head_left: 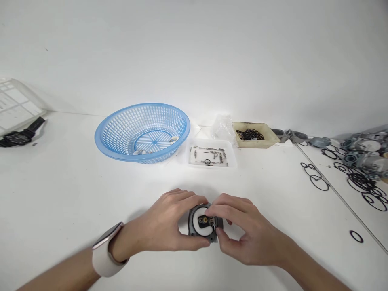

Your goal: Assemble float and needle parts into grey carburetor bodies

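Observation:
Just in front of me is a grey metal carburetor body [190, 228], its open side facing up. A white C-shaped float [197, 230] lies inside a black ring, with brass parts in the middle. My left hand [169, 220] grips the body from the left, thumb at the near side and fingers at the far side. My right hand [245, 226] is closed at the right side, its index fingertip on the float and its thumb by a small metal hinge pin [215, 223]. Whether the pin is pinched is partly hidden.
Beyond the hands stand a blue plastic basket [104, 147] with a few white pieces, a white tray [232, 159] of small metal parts, and a cream bin [269, 139] of black rings. Black O-rings [319, 184] and carburetors [371, 161] lie right; a black watch [20, 138] left.

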Demonstrator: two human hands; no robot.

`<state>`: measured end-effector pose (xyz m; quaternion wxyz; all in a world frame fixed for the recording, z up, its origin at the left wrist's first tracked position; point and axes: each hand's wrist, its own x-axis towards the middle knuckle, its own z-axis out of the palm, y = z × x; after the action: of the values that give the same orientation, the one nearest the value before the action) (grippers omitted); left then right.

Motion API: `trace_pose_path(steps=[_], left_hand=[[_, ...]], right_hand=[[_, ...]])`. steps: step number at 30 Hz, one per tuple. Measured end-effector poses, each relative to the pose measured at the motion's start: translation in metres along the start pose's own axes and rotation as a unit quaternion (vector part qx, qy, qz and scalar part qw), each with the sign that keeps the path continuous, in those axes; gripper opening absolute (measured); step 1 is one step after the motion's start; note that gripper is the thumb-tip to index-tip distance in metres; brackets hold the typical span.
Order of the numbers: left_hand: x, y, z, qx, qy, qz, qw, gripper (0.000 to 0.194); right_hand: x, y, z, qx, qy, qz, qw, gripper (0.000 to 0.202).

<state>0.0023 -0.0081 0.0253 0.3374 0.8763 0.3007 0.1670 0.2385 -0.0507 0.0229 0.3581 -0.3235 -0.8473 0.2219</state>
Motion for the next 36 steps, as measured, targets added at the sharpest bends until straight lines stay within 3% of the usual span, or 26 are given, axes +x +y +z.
trace_pose_path(steps=[21, 36], left_hand=[[0.0000, -0.0024, -0.0015, 0.011, -0.006, 0.040, 0.999, 0.050], [-0.0015, -0.0002, 0.0004, 0.026, 0.005, 0.023, 0.999, 0.050]], right_hand=[[0.0005, 0.0033, 0.0028, 0.000, 0.027, -0.004, 1.000, 0.047], [0.0006, -0.0029, -0.0003, 0.007, 0.000, 0.004, 1.000, 0.049]])
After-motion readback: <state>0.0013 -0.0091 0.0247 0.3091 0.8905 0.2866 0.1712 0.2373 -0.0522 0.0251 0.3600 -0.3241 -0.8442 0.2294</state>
